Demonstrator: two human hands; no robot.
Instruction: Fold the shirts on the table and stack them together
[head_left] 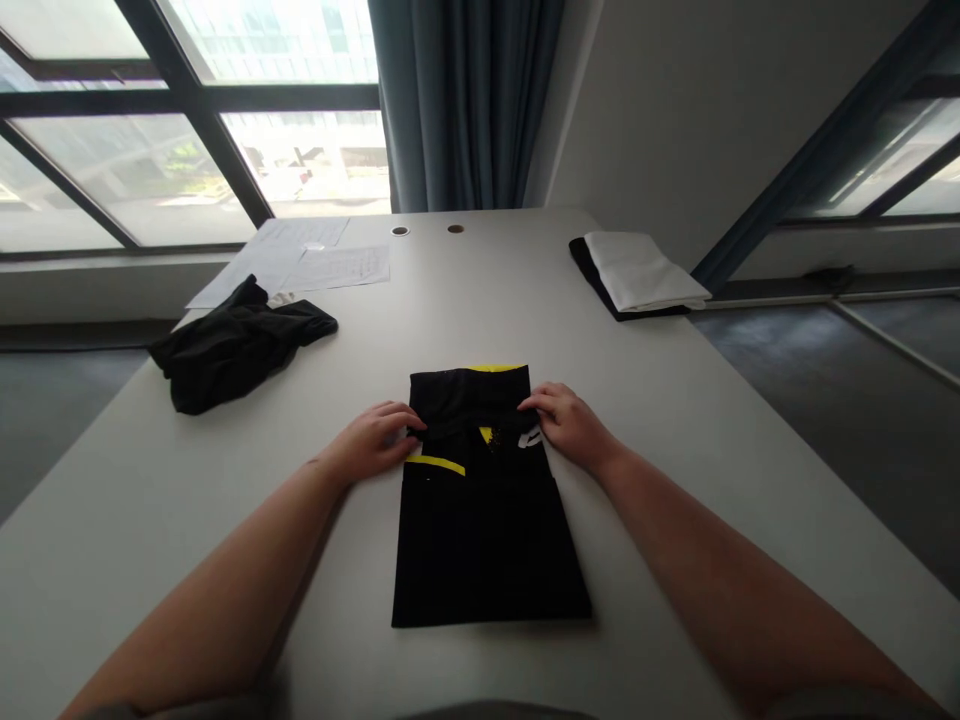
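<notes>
A black garment [487, 550] with yellow and white markings lies partly folded in front of me, its far end turned over toward me. My left hand [379, 440] pinches the left edge of the turned-over part. On the opposite edge, my right hand [566, 420] grips the same folded layer between thumb and fingers. The near half of the garment lies flat on the white table [337, 600]. Whether it is a shirt or another kind of clothing I cannot tell.
A crumpled black cloth [232, 350] lies at the left, with printed papers [322, 262] behind it. At the far right, a folded white cloth [641, 268] rests on a black one [592, 280]. Two round cable holes sit near the table's back edge, before a curtain [465, 110].
</notes>
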